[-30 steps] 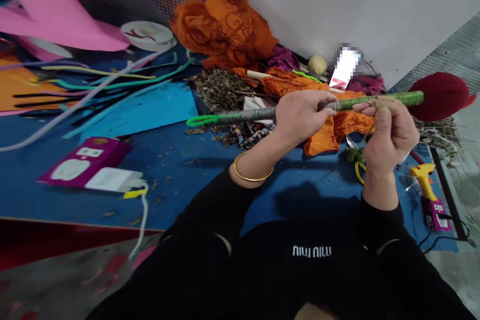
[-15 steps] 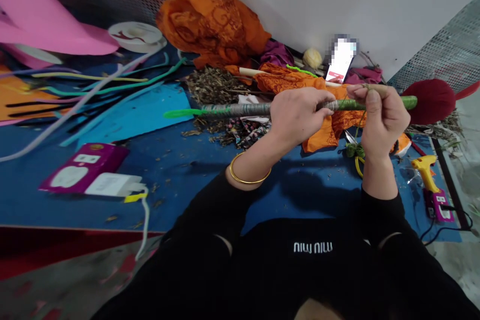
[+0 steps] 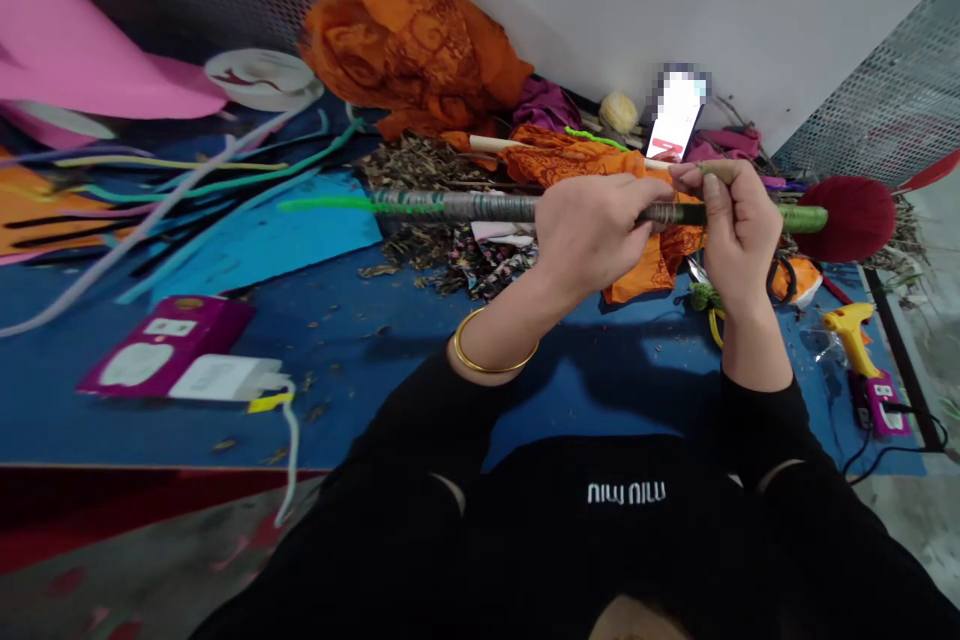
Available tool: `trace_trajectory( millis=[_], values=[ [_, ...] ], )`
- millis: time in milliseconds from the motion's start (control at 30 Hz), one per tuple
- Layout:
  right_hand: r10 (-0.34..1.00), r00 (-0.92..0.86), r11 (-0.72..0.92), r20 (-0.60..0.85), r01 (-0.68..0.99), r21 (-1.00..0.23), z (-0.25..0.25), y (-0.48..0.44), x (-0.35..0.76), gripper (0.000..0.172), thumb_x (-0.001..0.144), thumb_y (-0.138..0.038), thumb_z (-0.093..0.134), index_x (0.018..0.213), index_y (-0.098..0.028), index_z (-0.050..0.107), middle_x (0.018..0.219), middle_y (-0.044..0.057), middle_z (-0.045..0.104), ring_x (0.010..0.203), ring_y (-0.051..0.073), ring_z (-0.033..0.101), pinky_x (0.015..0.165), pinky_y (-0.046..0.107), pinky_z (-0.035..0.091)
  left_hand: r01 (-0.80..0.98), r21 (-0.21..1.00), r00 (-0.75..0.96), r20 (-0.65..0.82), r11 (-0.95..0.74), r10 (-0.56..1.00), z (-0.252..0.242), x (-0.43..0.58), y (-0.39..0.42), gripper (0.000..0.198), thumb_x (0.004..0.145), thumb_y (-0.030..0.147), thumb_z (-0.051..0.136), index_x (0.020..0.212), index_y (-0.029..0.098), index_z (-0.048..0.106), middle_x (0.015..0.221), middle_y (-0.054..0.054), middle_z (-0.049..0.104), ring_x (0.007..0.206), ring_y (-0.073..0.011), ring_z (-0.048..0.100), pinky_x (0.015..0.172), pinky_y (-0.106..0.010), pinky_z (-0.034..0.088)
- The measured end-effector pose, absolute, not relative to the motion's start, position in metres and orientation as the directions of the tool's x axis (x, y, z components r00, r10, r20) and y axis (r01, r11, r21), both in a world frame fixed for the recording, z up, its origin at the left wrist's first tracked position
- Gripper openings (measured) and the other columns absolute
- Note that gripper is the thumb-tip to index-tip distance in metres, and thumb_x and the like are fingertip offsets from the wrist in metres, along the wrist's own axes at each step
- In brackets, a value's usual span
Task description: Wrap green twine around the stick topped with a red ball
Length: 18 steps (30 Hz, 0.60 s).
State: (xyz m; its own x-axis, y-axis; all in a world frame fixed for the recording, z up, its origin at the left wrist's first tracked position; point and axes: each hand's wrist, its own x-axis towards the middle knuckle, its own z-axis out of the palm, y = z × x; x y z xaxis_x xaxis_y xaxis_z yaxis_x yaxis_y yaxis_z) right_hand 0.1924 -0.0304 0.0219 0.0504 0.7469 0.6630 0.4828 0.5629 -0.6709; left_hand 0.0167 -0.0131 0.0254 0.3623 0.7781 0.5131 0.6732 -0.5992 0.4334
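Observation:
My left hand (image 3: 589,232) is closed around a long stick (image 3: 450,208) wrapped in grey and green yarn, held level above the table. A bright green fuzzy stem (image 3: 322,204) sticks out from its left end. Toward the light green right end, my right hand (image 3: 739,235) pinches thin green yarn against the wrapped section, the strand mostly hidden by my fingers. A dark red ball (image 3: 847,218) lies at that right end; whether it is attached cannot be seen. Below my right hand rests a small green yarn bundle (image 3: 703,297).
Orange patterned cloth (image 3: 637,280), dry leaves (image 3: 405,170) and a lit phone (image 3: 675,115) lie behind my hands. A purple power strip (image 3: 161,350) with a charger and fuzzy stems (image 3: 210,165) are at left. A yellow glue gun (image 3: 853,332) stands at right.
My right hand has shifted slightly left along the stick, closer to my left hand. The stick's left end has swung a little left and up, and the green stem blurs.

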Motion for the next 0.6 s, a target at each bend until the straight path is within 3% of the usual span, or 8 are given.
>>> trace_trajectory(
  millis=[167, 367, 533, 600],
  values=[
    [0.761, 0.081, 0.531, 0.643, 0.491, -0.690, 0.021, -0.028, 0.195, 0.024, 0.106, -0.043, 0.057, 0.102, -0.026, 0.073, 0.102, 0.002, 0.076, 0.104, 0.018, 0.075, 0.098, 0.039, 0.063, 0.677, 0.327, 0.437, 0.543, -0.660, 0.717, 0.025, 0.016, -0.013, 0.037, 0.097, 0.024, 0.056, 0.125, 0.033, 0.079, 0.096, -0.003, 0.079, 0.087, -0.0230, 0.072, 0.073, -0.033, 0.048],
    [0.789, 0.061, 0.505, 0.612, 0.505, -0.701, 0.023, -0.028, 0.194, 0.022, 0.104, -0.045, 0.058, 0.099, -0.027, 0.071, 0.097, 0.001, 0.076, 0.101, 0.017, 0.075, 0.097, 0.037, 0.063, 0.695, 0.264, 0.480, 0.522, -0.669, 0.705, 0.025, 0.016, -0.012, 0.033, 0.097, 0.027, 0.055, 0.115, 0.033, 0.083, 0.091, -0.005, 0.077, 0.080, -0.0229, 0.069, 0.067, -0.035, 0.044],
    [0.752, 0.074, 0.574, 0.655, 0.414, -0.706, 0.036, -0.034, 0.199, 0.019, 0.099, -0.037, 0.068, 0.084, -0.025, 0.068, 0.105, 0.002, 0.075, 0.105, 0.017, 0.073, 0.100, 0.037, 0.061, 0.705, 0.354, 0.417, 0.493, -0.614, 0.764, 0.027, 0.012, -0.010, 0.035, 0.095, 0.029, 0.059, 0.120, 0.038, 0.081, 0.094, -0.003, 0.079, 0.087, -0.0242, 0.071, 0.071, -0.035, 0.047],
    [0.766, 0.119, 0.566, 0.631, 0.341, -0.751, 0.045, -0.040, 0.208, 0.016, 0.097, -0.031, 0.070, 0.083, -0.024, 0.069, 0.099, 0.001, 0.075, 0.088, 0.013, 0.073, 0.085, 0.031, 0.062, 0.699, 0.422, 0.361, 0.488, -0.577, 0.794, 0.028, 0.007, -0.007, 0.034, 0.094, 0.029, 0.061, 0.120, 0.040, 0.081, 0.097, -0.001, 0.080, 0.092, -0.0241, 0.072, 0.076, -0.035, 0.050]
  ],
)
